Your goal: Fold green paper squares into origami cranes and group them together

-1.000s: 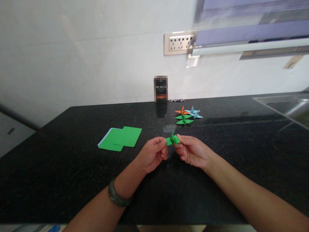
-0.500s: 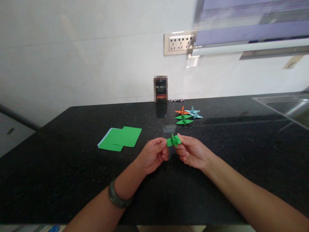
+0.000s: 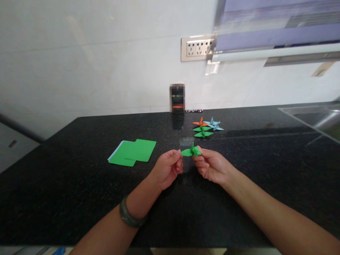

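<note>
Crane (image 3: 193,151): extending further leftward; we're seemingly shaping it.
Left hand (image 3: 169,168): pinching wingtip (image 3: 183,153).
Right hand (image 3: 214,165): gripping opposite wing (image 3: 198,151).

A pale, glossy wall (image 3: 119,71) with faint seams rises behind a dark, speckled countertop (image 3: 74,198) that carries soft reflections. High on the wall sits a socket panel (image 3: 198,48), beside a violet, banded surface (image 3: 265,23), perhaps a blind, though blurred. At the right, a metal-rimmed sink (image 3: 300,121) catches a bright glint.
</note>
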The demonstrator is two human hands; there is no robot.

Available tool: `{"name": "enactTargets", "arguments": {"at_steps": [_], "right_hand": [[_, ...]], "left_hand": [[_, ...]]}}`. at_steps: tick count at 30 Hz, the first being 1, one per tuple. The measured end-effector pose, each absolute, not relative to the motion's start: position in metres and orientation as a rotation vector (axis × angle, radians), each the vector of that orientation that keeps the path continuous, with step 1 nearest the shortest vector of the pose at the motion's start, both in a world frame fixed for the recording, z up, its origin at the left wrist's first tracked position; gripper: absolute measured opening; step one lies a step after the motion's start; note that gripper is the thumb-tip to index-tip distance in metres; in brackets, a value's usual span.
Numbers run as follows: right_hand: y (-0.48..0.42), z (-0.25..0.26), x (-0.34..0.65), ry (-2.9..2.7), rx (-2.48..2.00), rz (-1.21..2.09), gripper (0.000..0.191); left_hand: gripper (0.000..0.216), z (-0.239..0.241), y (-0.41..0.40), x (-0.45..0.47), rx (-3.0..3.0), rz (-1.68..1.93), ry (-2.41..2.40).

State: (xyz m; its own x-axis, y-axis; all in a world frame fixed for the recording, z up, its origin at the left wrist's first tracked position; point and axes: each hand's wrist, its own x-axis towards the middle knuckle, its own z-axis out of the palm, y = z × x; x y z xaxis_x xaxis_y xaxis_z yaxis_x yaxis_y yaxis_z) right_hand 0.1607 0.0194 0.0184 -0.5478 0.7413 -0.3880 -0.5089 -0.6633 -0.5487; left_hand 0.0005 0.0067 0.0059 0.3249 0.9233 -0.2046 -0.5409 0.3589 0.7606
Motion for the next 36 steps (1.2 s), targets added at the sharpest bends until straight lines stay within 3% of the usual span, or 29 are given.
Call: {"name": "enactTargets", "arguments": {"at_steps": [18, 36], "right_hand": [[0.0169, 0.0197, 0.1557, -0.574, -0.905, 1.994, 0.022], [0.0220, 0.0252, 0.1621, -0.464, -0.958, 2.036, 0.028]], "left_hand": [[0.029, 0.0074, 0.0050, 0.0007, 0.729, 0.991, 0.768], [0.022, 0.0060, 0.0083, 0.0012, 0.624, 1.059, 0.725]]}}
